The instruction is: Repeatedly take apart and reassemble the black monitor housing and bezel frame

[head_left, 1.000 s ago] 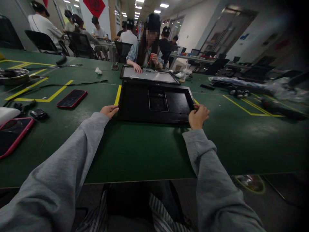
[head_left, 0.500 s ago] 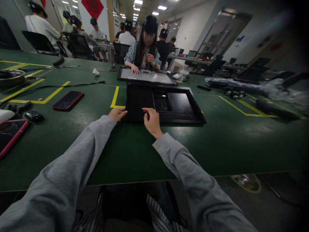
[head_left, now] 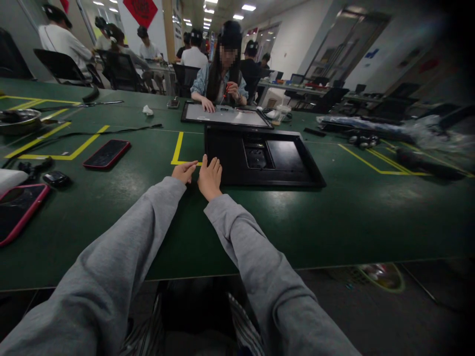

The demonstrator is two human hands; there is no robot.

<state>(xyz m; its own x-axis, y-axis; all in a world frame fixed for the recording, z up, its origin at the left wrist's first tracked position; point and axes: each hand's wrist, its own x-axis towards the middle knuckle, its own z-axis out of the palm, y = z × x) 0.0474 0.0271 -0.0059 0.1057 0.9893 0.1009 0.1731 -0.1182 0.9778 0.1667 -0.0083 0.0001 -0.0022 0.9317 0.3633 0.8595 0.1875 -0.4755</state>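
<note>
Right hand at the edge of a black casing, left hand close by

The black casing lies on the green surface, forward and to the right of the hands, its recessed side up. The right hand overlaps its left edge near the closest corner — fingers extended and slightly spread, back of the hand showing; how firmly it touches, I cannot tell. The left hand is just beside the right, fingers curled and thumb near the index finger; whether they pinch anything, I cannot tell. Yellow tape runs on the surface just beyond the left hand, and a red-edged phone lies farther to its left. Beyond the casing, well ahead of the hands, a co-worker rests one hand on a grey panel — the other grips a red-handled tool
</note>
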